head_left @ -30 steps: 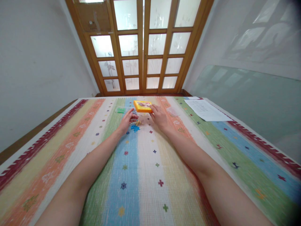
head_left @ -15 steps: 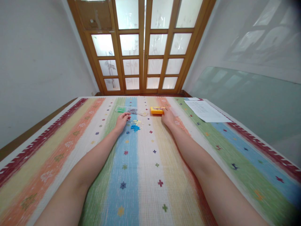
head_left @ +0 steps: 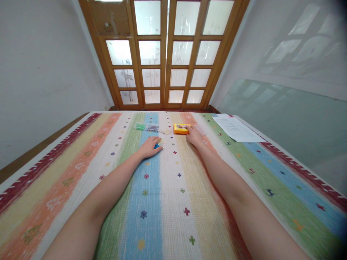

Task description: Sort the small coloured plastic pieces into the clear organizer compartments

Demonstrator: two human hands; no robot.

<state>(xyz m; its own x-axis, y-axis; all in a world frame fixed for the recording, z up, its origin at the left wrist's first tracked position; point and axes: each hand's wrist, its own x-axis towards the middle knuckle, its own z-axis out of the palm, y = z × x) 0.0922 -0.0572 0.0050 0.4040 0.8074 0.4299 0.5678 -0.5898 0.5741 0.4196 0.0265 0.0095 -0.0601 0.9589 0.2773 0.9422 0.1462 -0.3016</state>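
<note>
My left hand (head_left: 150,147) rests low over a pile of small blue pieces (head_left: 157,146), its thumb and fingers apart with the blue showing between them. Small pale yellow bits (head_left: 162,142) lie just beyond the fingertips. My right hand (head_left: 193,135) grips the right end of a flat yellow box (head_left: 180,129) with a printed top, which sits on the cloth. Behind my left hand lies a clear plastic package (head_left: 148,127) with green and dark contents.
A striped tablecloth (head_left: 170,202) covers the table. White printed sheets (head_left: 235,128) lie at the far right. A clear sheet or wrapper (head_left: 200,130) lies beside my right hand. Beyond the table stand wooden glazed doors (head_left: 166,72), and a glass panel (head_left: 276,115) leans at the right wall.
My left hand has moved from beside the clear package towards me and to the right, over the blue pile, covering part of it. My right hand stays at the yellow box, whose top now shows more.
</note>
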